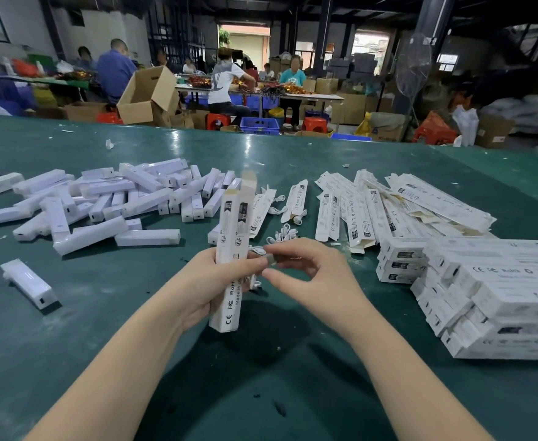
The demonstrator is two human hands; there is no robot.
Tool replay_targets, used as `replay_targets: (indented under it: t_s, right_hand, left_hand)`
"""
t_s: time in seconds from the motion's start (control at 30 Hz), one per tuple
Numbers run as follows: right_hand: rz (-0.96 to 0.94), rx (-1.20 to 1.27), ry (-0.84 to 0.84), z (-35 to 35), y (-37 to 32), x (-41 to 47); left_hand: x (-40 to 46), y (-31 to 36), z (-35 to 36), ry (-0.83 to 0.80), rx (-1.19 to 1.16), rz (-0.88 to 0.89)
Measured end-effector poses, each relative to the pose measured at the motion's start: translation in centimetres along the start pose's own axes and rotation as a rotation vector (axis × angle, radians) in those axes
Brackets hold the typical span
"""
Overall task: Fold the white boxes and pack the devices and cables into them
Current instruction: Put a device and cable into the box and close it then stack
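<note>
- "CE", "FC", "RoH…" and "Made in…" are printed along the lower side of the upright white box [229, 268]; the last two are cut off by the left hand [212, 283].
- "CE FC RoHS" is printed on a box in the stack of packed boxes [499, 281] at right.
- Print on the flat unfolded boxes [388, 205] is too blurred to be read.

Light: bright and even on the green table [293, 160], dim under the dark ceiling.
Source: daylight from the far doorway [245, 43].
Glare: pale sheen on the tabletop.
Shadows: soft, beneath the forearms.
Blur: background people.
Distortion: wide-angle bending at edges.
</note>
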State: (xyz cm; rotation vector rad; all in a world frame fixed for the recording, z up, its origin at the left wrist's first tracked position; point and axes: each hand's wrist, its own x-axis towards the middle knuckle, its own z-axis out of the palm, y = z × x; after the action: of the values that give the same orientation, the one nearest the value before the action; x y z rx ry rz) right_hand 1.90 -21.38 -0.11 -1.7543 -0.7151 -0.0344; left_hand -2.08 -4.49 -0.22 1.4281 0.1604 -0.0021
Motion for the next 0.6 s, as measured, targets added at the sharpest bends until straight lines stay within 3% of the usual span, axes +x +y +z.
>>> replay_targets:
  t_s: [0.13,0.27,0.6]
  right_hand:
    - [-0.088,-0.231,-0.055,1.1,0.1,-0.4]
    - [-0.1,-0.281,-0.007,1.4,-0.1,-0.5]
    - [0.012,0.097,0.086,0.6,-0.2,-0.2]
  left_hand:
    - [0.1,-0.1,-0.1,0.019,-0.068,-0.019]
    - [0.1,-0.4,0.0,-0.022,-0.048,-0.014]
    - [0.4,-0.5,0.0,-0.003,-0.073,-0.008]
